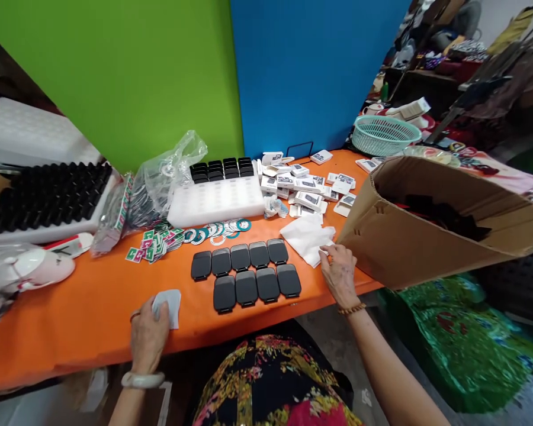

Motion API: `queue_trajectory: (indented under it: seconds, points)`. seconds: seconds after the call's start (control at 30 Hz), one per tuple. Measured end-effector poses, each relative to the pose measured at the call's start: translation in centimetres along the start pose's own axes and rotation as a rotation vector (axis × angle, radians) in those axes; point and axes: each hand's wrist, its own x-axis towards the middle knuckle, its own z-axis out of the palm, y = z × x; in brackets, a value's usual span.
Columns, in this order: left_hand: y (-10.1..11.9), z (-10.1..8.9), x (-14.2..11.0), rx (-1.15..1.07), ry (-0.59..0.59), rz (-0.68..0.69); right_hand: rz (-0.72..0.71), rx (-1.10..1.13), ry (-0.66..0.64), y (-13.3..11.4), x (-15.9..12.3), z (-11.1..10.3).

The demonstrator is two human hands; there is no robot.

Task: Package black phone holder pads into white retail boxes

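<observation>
Hands (150,334) touch a grey cloth (173,305) and a white cloth (307,236).

Your left hand (150,334) holds a small pale grey-blue cloth (173,306) near the front edge of the orange-covered table (89,302). Your right hand (340,272), fingers bent, touches the near right edge of a crumpled white cloth (305,235), just beside an open brown cardboard box (395,254) with black pieces inside. Between your hands lie nine flat, glossy black rounded-rectangular pieces (246,288) in two rows: five behind, four in front. Beyond them, left to right, are green-and-pink printed cards (148,245), overlapping teal-and-white rings (217,229), a white foam block (215,200) and piled small white printed boxes (308,198).
</observation>
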Motion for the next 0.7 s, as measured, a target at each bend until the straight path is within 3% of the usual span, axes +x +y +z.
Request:
queue_trajectory:
  seconds: [0.2,0.33,0.47,0.6,0.67,0.7]
  points:
    - [0.7,0.1,-0.5,0.000,-0.032,0.015,-0.029,-0.019,-0.089,-0.4,1.2,2.1]
    - [0.8,0.1,-0.8,0.078,-0.022,0.033,0.009,-0.008,-0.073,-0.3,1.3,3.1]
    - [0.7,-0.3,-0.6,0.101,0.072,0.048,0.057,-0.018,-0.064,-0.2,1.4,2.7]
    - [2.3,-1.0,-1.0,-0.143,0.231,0.095,0.070,-0.027,-0.007,-0.7,0.4,0.6]
    - [4.1,-1.0,-1.9,-0.406,0.162,0.105,0.040,-0.004,0.044,-1.6,-0.9,-0.9]
    - [5.2,-1.0,-2.5,-0.562,0.062,0.087,0.017,0.026,0.059,-2.2,-1.7,-1.6]
